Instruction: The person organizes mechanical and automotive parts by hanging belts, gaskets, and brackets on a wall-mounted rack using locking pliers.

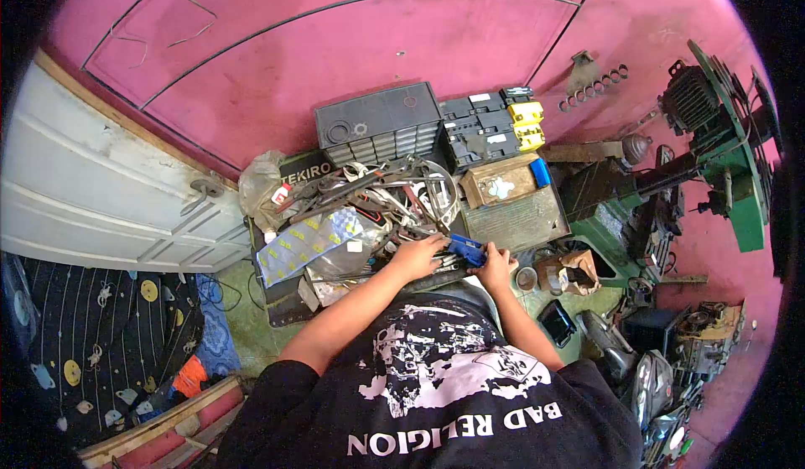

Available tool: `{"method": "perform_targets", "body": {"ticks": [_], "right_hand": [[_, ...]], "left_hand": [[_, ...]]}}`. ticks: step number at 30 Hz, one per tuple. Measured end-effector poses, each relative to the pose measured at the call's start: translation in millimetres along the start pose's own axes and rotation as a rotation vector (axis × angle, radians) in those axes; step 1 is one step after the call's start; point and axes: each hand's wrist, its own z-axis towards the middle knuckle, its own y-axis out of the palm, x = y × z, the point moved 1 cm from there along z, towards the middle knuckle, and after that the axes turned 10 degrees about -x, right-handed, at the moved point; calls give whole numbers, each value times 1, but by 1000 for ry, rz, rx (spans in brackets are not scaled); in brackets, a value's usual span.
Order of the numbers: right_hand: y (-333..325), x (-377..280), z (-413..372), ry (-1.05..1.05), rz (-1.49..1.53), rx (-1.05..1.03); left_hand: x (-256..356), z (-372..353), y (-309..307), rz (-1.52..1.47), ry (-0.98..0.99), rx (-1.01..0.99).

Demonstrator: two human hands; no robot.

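A dark blue object [467, 250], small and blocky, is held low over the front edge of the cluttered workbench; its exact kind is too small to make out. My left hand [419, 258] has its fingers bent at the object's left end. At the other end, my right hand [496, 268] grips it with thumb and fingers. Just beyond my left hand lies a heap of metal hand tools and bent rods [369, 188]. A clear plastic bag or sheet [340, 259] is to the left of that hand.
Behind the tools stand a black drawer cabinet [377, 121] and black cases [480, 133] beside yellow boxes [527, 125]. A cardboard box [501, 182] sits at the bench's right. Further right is a green drill press [742, 209]. A white door [109, 184] is at left.
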Motion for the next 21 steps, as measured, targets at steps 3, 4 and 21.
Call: {"method": "perform_targets", "body": {"ticks": [3,4,21], "right_hand": [[-12,-2,8,6,11,-69],[-28,-12,5,-4,19,-137],[19,-164,118,-399,-23,-313]], "left_hand": [[2,4,2,-258,-86,150],[-1,8,7,-425,-129,324],[-23,22,-48,-1356,-612,466]]}}
